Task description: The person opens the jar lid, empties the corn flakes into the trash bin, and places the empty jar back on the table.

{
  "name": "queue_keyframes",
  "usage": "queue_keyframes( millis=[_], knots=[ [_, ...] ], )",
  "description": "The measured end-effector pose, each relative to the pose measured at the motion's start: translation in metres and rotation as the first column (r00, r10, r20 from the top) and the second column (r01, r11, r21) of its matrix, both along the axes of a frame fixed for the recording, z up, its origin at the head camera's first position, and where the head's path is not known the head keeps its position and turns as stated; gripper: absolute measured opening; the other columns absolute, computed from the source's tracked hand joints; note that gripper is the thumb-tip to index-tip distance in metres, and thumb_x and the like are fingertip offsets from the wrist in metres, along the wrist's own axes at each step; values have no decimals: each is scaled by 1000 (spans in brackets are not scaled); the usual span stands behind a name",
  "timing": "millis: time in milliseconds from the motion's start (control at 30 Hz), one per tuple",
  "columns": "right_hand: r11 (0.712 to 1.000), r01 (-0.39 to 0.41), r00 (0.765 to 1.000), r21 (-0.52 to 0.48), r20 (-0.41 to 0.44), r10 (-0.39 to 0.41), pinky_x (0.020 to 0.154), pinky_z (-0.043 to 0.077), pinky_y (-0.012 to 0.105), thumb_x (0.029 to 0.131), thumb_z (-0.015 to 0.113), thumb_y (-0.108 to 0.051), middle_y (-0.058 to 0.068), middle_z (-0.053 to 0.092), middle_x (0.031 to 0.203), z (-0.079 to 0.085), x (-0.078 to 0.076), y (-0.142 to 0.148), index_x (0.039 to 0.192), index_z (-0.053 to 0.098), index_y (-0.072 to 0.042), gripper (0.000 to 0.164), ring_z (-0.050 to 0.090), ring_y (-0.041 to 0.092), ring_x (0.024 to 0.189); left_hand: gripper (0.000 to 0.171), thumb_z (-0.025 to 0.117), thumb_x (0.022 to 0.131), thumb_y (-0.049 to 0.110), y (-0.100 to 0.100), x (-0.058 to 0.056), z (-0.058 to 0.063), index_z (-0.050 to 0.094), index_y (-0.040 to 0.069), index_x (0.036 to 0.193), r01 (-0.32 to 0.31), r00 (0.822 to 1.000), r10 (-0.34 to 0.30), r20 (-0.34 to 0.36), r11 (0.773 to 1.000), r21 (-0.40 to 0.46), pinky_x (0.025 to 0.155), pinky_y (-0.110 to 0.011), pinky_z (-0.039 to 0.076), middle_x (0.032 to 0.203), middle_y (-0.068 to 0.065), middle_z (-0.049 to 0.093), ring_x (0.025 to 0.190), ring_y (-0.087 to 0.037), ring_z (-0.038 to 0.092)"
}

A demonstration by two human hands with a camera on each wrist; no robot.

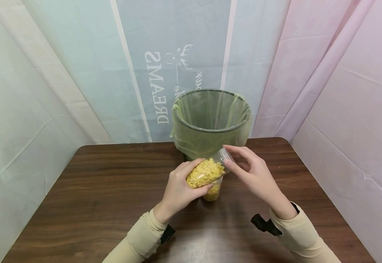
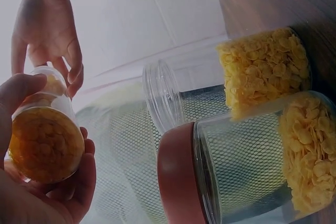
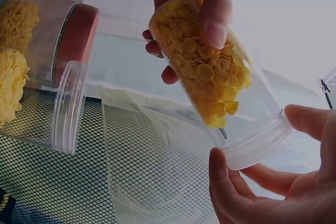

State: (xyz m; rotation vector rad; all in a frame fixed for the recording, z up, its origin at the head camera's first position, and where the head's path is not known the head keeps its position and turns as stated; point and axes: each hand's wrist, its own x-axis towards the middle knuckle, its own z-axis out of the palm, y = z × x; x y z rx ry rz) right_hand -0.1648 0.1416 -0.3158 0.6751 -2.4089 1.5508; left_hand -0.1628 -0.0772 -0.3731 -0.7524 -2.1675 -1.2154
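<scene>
My left hand (image 1: 181,184) grips a clear jar of yellow flakes (image 1: 205,173) around its body. The jar is tilted, its mouth toward upper right, with flakes slid along its side. Thumb and fingers of my right hand (image 1: 251,171) pinch its threaded rim, as the right wrist view also shows. Below stand two more jars partly filled with flakes: a lidless jar (image 2: 268,69) with a bare threaded neck, and a jar with a reddish-brown lid (image 2: 181,177). In the head view the held jar mostly hides them.
Behind the jars stands a mesh bin (image 1: 210,130) lined with a pale green bag (image 1: 207,140), at the back of the dark wooden table (image 1: 118,190). Light curtains (image 1: 79,54) with printed lettering hang around the table. Each wrist carries a black strap mount.
</scene>
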Motion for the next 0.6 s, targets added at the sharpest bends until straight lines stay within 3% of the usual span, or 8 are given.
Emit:
queue_keyframes(
  millis=[200,500,600],
  knots=[
    [997,-75,997,-33,-38,73,90,49,18,91,63,-11,2,57,125,2,0,2,132,55,-10,42,55,7,115,58,84,66,24,-1,1,1,62,16,120,39,999,-39,28,999,18,73,-25,52,105,2,67,89,-10,61],
    [979,-182,979,-88,-105,173,87,51,20,88,61,2,10,55,128,4,1,3,131,55,-6,44,54,13,112,55,83,67,24,-3,2,3,63,20,118,101,982,-109,157,993,59,72,-26,50,105,5,68,88,-12,59],
    [973,-207,973,-99,-129,194,83,51,20,88,59,5,11,55,128,5,2,3,131,55,-4,44,54,14,110,54,83,68,24,-3,3,4,62,23,118,123,968,-136,210,990,74,73,-27,49,106,6,67,90,-13,57]
  ],
)
